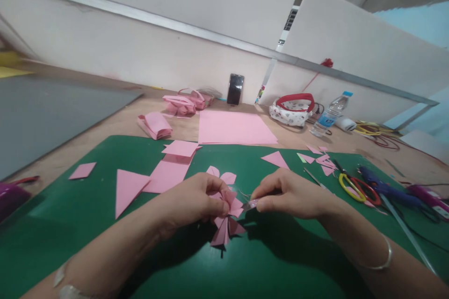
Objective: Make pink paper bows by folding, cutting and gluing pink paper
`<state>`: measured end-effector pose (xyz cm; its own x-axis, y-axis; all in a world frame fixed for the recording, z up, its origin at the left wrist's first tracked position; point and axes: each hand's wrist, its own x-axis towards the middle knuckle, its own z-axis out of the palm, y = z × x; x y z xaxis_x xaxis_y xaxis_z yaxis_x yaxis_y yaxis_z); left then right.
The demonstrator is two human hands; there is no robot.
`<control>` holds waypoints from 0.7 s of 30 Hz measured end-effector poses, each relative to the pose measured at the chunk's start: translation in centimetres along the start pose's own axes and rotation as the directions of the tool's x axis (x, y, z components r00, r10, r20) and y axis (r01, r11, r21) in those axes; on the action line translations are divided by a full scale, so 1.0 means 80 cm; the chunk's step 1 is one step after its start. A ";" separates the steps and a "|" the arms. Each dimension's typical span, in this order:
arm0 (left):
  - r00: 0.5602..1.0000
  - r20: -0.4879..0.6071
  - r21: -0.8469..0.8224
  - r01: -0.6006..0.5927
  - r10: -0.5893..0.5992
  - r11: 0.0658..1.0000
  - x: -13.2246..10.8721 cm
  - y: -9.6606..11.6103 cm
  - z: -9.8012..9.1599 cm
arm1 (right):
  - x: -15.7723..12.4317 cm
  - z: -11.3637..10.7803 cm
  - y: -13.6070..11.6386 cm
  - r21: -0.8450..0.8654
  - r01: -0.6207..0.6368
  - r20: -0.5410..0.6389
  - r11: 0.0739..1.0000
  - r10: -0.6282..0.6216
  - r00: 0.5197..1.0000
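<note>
My left hand (205,197) pinches a pink paper flower (233,203) between thumb and fingers, just above the green mat (164,261). Several folded, pointed petals spread up and down from the pinch; part of the flower is behind the fingers. My right hand (289,194) is closed close by on the right, gripping a small shiny piece (251,204) with a greyish tip at the flower's edge. What kind of thing this is, I cannot make out. Thin pale strands run between the hands. Behind my left hand lies a folded pink paper strip (166,173).
Pink paper triangles (129,191) and scraps (324,161) lie on the mat. Scissors (354,189) and a blue glue gun (389,187) are at the right. Behind are pink sheets (235,127), a phone (235,88), a cloth pouch (292,111) and a water bottle (329,114).
</note>
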<state>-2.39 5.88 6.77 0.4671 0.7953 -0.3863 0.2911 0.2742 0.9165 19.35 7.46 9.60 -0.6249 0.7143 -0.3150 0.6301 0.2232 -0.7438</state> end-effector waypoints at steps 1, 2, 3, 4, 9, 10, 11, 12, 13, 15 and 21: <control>1.000 0.002 0.006 0.003 -0.003 1.000 0.000 0.000 0.000 | 0.000 0.000 0.000 0.005 0.004 0.001 1.000 -0.004 1.000; 1.000 0.004 0.012 0.007 -0.007 1.000 0.000 0.001 0.000 | 0.000 -0.001 0.000 0.011 0.009 0.001 1.000 -0.009 1.000; 1.000 0.007 0.017 0.009 -0.010 1.000 -0.001 0.001 -0.001 | 0.000 -0.001 0.001 0.014 0.013 0.000 1.000 -0.013 1.000; 1.000 0.010 0.021 0.010 -0.011 1.000 -0.001 0.001 -0.001 | 0.001 -0.001 0.001 0.016 0.016 -0.003 1.000 -0.016 1.000; 1.000 0.022 0.034 0.006 -0.007 0.999 -0.002 0.000 0.000 | 0.000 0.001 0.000 0.014 0.014 -0.021 1.000 -0.014 1.000; 1.000 0.022 0.034 0.003 -0.004 0.999 -0.001 0.000 0.001 | 0.000 0.001 0.000 0.009 0.010 -0.025 1.000 -0.010 1.000; 1.000 0.022 0.032 -0.001 0.001 0.999 -0.001 0.000 0.001 | 0.000 0.000 0.000 0.002 0.007 -0.027 1.000 -0.007 1.000; 1.000 0.020 0.032 -0.008 0.007 0.999 -0.001 0.000 0.002 | 0.000 -0.002 0.001 -0.006 0.003 -0.021 1.000 -0.003 1.000; 1.000 0.017 0.030 -0.012 0.012 0.999 -0.001 0.000 0.003 | 0.000 -0.004 0.001 -0.014 -0.001 -0.008 1.000 0.001 1.000; 1.000 0.022 0.022 -0.023 0.022 0.999 -0.001 -0.001 0.004 | -0.001 -0.010 0.003 -0.031 0.003 0.037 1.000 -0.002 0.999; 0.999 -0.004 -0.015 -0.049 0.049 0.999 0.003 -0.006 0.005 | -0.002 -0.023 0.007 -0.104 0.056 0.038 0.993 -0.052 0.998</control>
<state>-2.06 5.74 6.21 0.4774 0.8101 -0.3402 0.2553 0.2426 0.9359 20.68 8.69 10.32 -0.6738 0.6762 -0.2981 0.6389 0.3304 -0.6947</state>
